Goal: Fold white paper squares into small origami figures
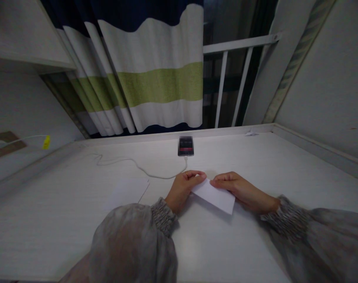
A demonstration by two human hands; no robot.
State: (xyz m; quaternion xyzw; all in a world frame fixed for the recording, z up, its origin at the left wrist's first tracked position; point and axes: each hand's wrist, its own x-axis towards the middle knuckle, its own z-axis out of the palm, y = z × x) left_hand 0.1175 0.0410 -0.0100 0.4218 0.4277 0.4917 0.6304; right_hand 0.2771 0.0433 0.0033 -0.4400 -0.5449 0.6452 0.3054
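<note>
A folded piece of white paper (215, 196) is held between both hands, slightly above the white table. My left hand (186, 186) pinches its upper left corner between thumb and fingers; a ring shows on one finger. On the paper's upper edge, my right hand (233, 186) is closed with its thumb on top and the fingers behind. The two thumbs are close together but apart. The paper slants down to the right, its lower corner pointing toward me. The fingertips behind the paper are hidden.
A phone (186, 146) lies at the table's back edge, plugged into a white cable (143, 171) running left. Other white paper (127, 192) lies left of my left hand. Behind the table (63, 188) hang striped curtains (161, 63) beside a white window rail (240, 44).
</note>
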